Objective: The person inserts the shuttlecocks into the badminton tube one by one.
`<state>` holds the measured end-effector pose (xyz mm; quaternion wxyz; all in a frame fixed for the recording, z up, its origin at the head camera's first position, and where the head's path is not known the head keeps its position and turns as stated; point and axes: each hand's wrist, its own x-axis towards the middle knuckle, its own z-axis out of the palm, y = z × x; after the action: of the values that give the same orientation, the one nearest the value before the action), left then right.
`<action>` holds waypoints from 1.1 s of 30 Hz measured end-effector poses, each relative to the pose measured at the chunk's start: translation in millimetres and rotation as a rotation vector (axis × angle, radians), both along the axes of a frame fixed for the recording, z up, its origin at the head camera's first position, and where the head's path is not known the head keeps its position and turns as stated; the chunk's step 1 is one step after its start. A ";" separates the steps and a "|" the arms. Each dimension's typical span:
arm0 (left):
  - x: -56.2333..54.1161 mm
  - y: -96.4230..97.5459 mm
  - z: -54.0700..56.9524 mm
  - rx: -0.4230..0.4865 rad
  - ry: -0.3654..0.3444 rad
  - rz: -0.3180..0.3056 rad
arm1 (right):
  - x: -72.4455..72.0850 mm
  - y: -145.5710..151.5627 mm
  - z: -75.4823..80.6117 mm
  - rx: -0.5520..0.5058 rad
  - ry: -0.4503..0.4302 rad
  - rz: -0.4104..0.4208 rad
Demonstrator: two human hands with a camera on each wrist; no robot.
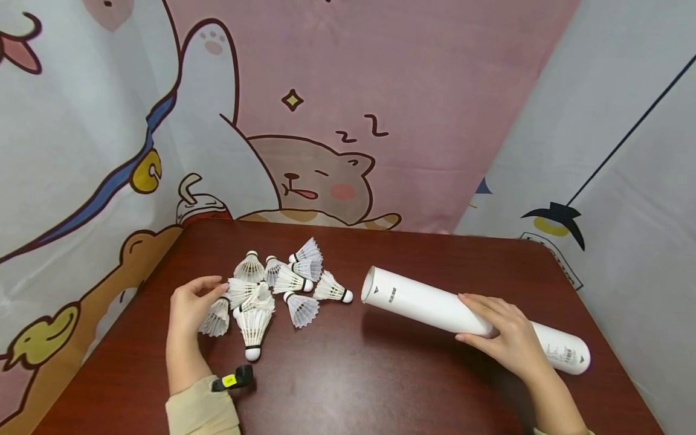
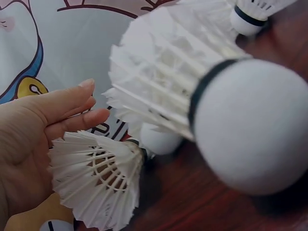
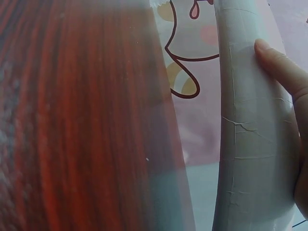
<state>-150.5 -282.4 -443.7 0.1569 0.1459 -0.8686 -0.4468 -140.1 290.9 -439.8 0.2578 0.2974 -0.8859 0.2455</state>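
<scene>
In the head view my right hand (image 1: 505,332) grips a long white shuttlecock tube (image 1: 418,302) around its middle. The tube slants, its open end raised toward the left and its other end lower at the right. My left hand (image 1: 193,302) is at the left edge of a heap of white shuttlecocks (image 1: 252,323), its fingers fairly straight. Close beside those fingers in the left wrist view is one feathered shuttlecock (image 2: 96,173), skirt toward the palm. A larger-looking shuttlecock with a round white cork (image 2: 255,127) fills the right of that view.
Several more shuttlecocks (image 1: 301,309) lie scattered at the back left of the dark red-brown table (image 1: 337,386). A cartoon-printed cloth (image 1: 424,121) hangs behind the table's far edge. A black band with a yellow label (image 1: 231,380) is on the left wrist.
</scene>
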 end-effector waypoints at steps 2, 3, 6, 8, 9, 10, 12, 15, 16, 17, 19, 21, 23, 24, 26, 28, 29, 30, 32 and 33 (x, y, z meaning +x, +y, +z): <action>-1.3 0.1 -2.5 -0.010 -0.013 -0.004 | 0.2 0.0 0.0 0.001 -0.004 -0.003; -2.1 0.1 -4.0 -0.018 -0.015 -0.006 | 0.3 -0.1 0.0 0.001 -0.002 -0.002; -4.2 0.2 -7.9 -0.040 -0.015 -0.015 | -0.3 -0.6 -0.4 0.001 0.018 0.007; -5.2 0.0 -9.7 -0.049 -0.017 -0.021 | -0.9 -0.7 -0.7 -0.003 0.035 0.016; -5.4 -0.1 -10.3 -0.049 -0.017 -0.027 | -1.2 -0.8 -0.7 -0.004 0.043 0.020; -5.6 -0.4 -10.7 -0.046 -0.018 -0.033 | -1.5 -0.8 -0.5 -0.005 0.050 0.023; -5.8 -0.7 -10.9 -0.032 -0.029 -0.053 | -1.8 -0.7 -0.3 -0.008 0.056 0.027; -5.8 -1.2 -11.0 -0.020 -0.046 -0.090 | -1.8 -0.7 -0.1 -0.005 0.057 0.026; -5.9 -1.2 -10.8 -0.021 -0.051 -0.099 | -1.6 -0.7 -0.1 -0.003 0.055 0.026; -6.0 -1.0 -10.8 -0.022 -0.051 -0.108 | -1.5 -0.6 -0.3 -0.001 0.054 0.023; -6.1 -0.7 -10.8 -0.038 -0.047 -0.119 | -1.1 -0.3 -0.6 0.003 0.049 0.018; -6.1 -0.1 -10.4 -0.046 -0.034 -0.123 | -0.9 0.1 -0.9 0.003 0.045 0.017; -5.8 0.2 -9.9 -0.052 -0.022 -0.110 | -0.8 0.5 -1.2 0.005 0.045 0.015; -5.4 0.4 -9.4 -0.051 -0.016 -0.100 | -0.6 0.7 -1.3 0.004 0.042 0.016; -4.0 0.7 -7.8 -0.044 -0.004 -0.071 | -0.4 0.6 -1.0 0.005 0.037 0.015; -3.3 0.8 -6.4 -0.035 0.010 -0.033 | 0.0 0.7 -1.0 0.010 0.021 0.008; -3.0 0.9 -5.7 -0.026 0.023 -0.018 | 0.4 0.6 -0.8 0.013 0.012 0.004; -2.9 1.2 -5.0 -0.019 0.037 -0.006 | 0.8 0.7 -0.7 0.014 0.000 0.000; -3.1 1.7 -3.9 -0.006 0.066 0.012 | 1.6 0.7 -0.4 0.019 -0.017 -0.009; -3.3 2.3 -3.0 0.002 0.080 0.019 | 1.6 0.9 -0.4 0.021 -0.022 -0.012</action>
<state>-153.9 -280.0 -446.7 0.1957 0.1363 -0.8598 -0.4515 -138.5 291.8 -440.2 0.2465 0.2920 -0.8929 0.2380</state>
